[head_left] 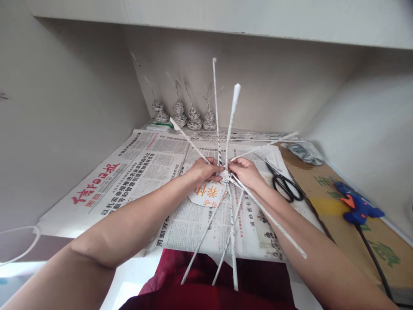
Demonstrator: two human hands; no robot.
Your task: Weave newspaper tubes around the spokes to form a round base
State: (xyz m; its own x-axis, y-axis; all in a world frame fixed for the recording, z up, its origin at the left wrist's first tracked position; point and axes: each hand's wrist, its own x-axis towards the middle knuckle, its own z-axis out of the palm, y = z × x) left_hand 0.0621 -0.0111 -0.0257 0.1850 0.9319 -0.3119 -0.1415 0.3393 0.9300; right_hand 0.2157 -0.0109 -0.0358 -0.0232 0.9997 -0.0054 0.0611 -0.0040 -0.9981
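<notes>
Left hand (206, 170) and right hand (247, 172) both closed in a narrow pinch on a small, white, knotted hub of rolled newsprint (226, 175), held up above the work surface between them. Fingertips cover much of it; which strand sits under each finger cannot be told.

Long white spokes of tightly twisted paper (232, 120) fan out from the hub on all sides. Likeliest trouble: slack in either pinch, which could let the crossing loosen and the spokes slide. A hard bend near the hub could crease or split a paper tube. Spokes on the hub's near side reach over dark red cloth (180, 269) and could catch there.

Below the hub, slightly left: a white rounded card with orange characters (204, 196), on spread black-and-white newspaper (138, 181). Right of the hub, near the right hand: black-handled metal scissors (285, 185), in the way of a wide elbow swing. Farther right, on brown cardboard (325, 206): a blue glue gun with an orange trigger (359, 206).

Beyond the hub, to the left: four gourd-shaped grey woven-paper pieces (194, 120). A white overhead ledge (226, 17) could limit raised spokes.
</notes>
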